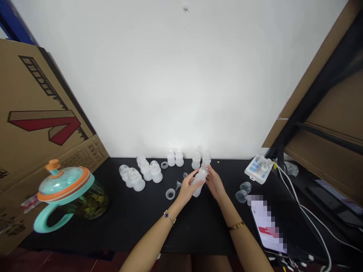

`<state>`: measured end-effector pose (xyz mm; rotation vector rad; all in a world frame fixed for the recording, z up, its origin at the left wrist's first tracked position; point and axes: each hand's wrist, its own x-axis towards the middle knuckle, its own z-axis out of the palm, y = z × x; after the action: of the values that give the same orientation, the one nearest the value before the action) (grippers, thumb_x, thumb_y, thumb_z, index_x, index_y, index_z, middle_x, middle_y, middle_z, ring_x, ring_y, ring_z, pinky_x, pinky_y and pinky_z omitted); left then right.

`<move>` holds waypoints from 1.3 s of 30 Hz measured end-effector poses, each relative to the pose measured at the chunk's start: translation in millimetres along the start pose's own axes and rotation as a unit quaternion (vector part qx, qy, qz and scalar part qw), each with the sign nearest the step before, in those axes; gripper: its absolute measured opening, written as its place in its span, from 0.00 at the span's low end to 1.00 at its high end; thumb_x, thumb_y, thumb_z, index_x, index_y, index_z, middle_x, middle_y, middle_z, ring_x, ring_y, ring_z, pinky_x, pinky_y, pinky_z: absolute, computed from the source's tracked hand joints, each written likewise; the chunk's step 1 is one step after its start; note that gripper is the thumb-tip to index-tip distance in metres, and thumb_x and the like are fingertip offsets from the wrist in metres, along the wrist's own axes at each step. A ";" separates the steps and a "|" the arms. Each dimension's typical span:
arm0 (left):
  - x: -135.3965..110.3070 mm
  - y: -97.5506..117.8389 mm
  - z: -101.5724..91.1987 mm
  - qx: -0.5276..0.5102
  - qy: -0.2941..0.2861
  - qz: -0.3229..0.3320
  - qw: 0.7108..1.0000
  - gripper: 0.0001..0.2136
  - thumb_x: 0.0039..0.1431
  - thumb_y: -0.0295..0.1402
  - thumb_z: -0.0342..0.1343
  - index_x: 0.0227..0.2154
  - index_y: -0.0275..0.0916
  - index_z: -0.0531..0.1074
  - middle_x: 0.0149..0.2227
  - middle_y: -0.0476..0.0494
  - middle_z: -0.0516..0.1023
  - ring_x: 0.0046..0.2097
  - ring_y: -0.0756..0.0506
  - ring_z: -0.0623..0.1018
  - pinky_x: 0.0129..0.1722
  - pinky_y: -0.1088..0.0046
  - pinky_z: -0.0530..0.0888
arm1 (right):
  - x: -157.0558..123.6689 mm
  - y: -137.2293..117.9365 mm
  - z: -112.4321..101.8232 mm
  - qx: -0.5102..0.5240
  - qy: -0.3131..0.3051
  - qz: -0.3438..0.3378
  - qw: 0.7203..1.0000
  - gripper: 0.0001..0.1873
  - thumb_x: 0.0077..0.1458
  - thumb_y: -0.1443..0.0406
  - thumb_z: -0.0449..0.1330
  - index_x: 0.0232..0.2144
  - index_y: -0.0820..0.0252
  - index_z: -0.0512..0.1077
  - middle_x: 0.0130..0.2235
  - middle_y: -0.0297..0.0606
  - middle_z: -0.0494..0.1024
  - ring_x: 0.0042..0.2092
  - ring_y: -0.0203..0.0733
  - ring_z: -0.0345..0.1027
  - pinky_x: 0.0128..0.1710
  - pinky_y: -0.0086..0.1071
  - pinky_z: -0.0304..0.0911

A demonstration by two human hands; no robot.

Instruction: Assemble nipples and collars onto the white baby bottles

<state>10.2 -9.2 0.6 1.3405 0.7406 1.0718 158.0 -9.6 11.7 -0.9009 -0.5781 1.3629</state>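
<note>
1. The bottle (200, 176) is held over the worktop (127, 223), its long axis tilted, top rightward and toward the wall (181, 94).
2. Its body is clasped by the left hand (187, 189); its clear cap (204, 169) is pinched by the right hand (214, 183).

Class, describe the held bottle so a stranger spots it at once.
Find the black table by the white wall. Near its middle, the left hand and right hand hold a clear-topped, whitish bottle. Unlike the standing bottles nearby, this one is held.
</note>
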 end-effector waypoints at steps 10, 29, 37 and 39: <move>2.1 -2.9 -3.0 0.003 -0.001 -0.007 1.000 0.35 0.51 0.45 0.67 0.60 0.34 0.67 0.39 0.39 0.82 0.40 0.41 0.79 0.41 0.67 0.74 | -0.1 1.2 1.1 0.002 0.003 0.003 1.000 0.22 0.50 0.48 0.66 0.40 0.56 0.79 0.43 0.41 0.83 0.46 0.49 0.75 0.41 0.34 0.67; 1.8 -1.3 -1.8 -0.016 0.001 -0.014 1.000 0.34 0.51 0.44 0.67 0.59 0.34 0.68 0.37 0.40 0.82 0.37 0.42 0.79 0.40 0.67 0.73 | 0.4 2.2 -0.3 0.002 0.001 -0.001 1.000 0.23 0.49 0.47 0.66 0.42 0.56 0.79 0.42 0.40 0.83 0.46 0.48 0.75 0.41 0.34 0.67; 1.6 0.5 -1.7 -0.012 0.004 -0.019 1.000 0.35 0.50 0.45 0.68 0.59 0.34 0.69 0.38 0.39 0.82 0.39 0.41 0.80 0.42 0.67 0.74 | 0.0 2.5 0.3 -0.004 -0.001 -0.004 1.000 0.24 0.49 0.47 0.67 0.41 0.56 0.79 0.41 0.41 0.83 0.46 0.49 0.75 0.39 0.34 0.67; 1.5 0.3 -1.7 -0.003 0.007 -0.018 1.000 0.35 0.50 0.45 0.68 0.59 0.35 0.69 0.38 0.39 0.82 0.40 0.40 0.80 0.42 0.66 0.74 | 0.0 2.5 0.4 -0.006 0.002 -0.005 1.000 0.23 0.49 0.47 0.67 0.41 0.56 0.79 0.41 0.41 0.83 0.46 0.49 0.75 0.40 0.35 0.67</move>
<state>9.1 -7.1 0.8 1.3107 0.7681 1.0541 156.3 -9.6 9.9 -0.9085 -0.5881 1.3500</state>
